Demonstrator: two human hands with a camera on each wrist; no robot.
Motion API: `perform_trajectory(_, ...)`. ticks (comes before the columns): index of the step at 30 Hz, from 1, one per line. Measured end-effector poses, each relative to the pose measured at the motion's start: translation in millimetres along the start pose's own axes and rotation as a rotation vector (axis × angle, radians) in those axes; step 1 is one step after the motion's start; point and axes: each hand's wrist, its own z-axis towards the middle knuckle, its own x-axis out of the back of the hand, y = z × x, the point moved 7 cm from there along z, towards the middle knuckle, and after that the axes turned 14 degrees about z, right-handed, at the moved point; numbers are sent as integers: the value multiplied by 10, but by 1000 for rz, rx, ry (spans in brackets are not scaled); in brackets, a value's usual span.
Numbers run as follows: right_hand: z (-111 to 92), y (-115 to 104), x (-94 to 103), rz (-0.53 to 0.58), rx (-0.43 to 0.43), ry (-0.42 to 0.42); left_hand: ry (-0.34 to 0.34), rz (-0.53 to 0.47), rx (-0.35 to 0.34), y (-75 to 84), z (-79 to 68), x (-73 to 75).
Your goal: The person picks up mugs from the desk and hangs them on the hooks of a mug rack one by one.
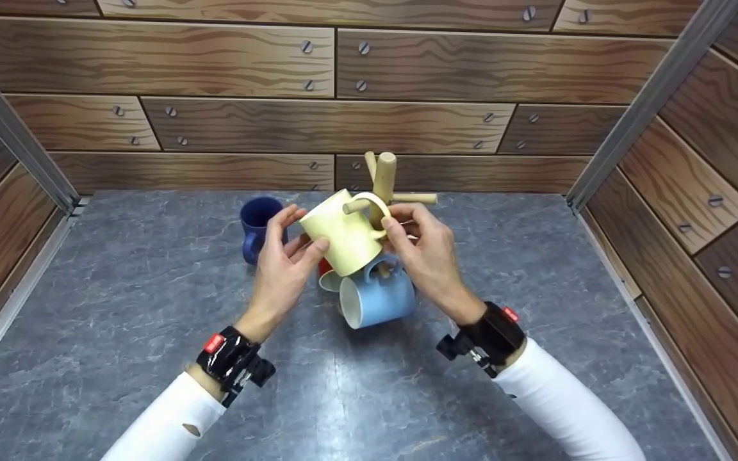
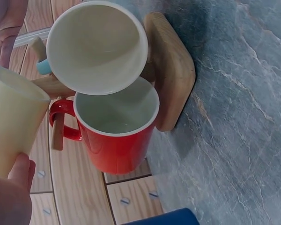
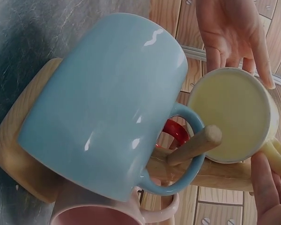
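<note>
Yellow mug (image 1: pixel 343 243) is up off the tabletop (image 1: pixel 151 307), tilted, close against the upper part of a wooden mug tree (image 1: pixel 385 173); head view shows a peg (image 1: pixel 356 206) within the loop of its handle, though whether any weight rests there cannot be told. Left hand (image 1: pixel 282 269) has the mug's body, thumb on the near side, fingers spread apart from the thumb by the mug's width; the far fingertips are partly hidden. Right hand (image 1: pixel 430 253) pinches the handle between thumb and forefinger, that gap nearly closed, remaining fingers bent behind. Just below, light blue mug (image 1: pixel 382 298) hangs by its handle on a lower peg, lying sideways. Red mug (image 2: pixel 119 152) hangs beside it, handle round another peg, seen best from the left wrist. Pink mug (image 3: pixel 96 213), cut by the lower edge of the right-wrist view, sits beyond the light blue one; its support is unclear. Navy mug (image 1: pixel 260 214) stands upright on the tabletop, behind the left fingers. Black wrist mounts (image 1: pixel 231 358) on both arms, white sleeves (image 1: pixel 164 416); wood-patterned panels (image 1: pixel 234 61) behind.
</note>
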Motion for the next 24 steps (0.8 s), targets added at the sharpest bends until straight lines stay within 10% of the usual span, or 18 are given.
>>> perform_trajectory(9,3,-63,27,-79,41,-7,-50,60,-20,24,-54,-52)
perform_trajectory(24,-119,-136,307,-112,158,42,211,362,-325,356,-63,159)
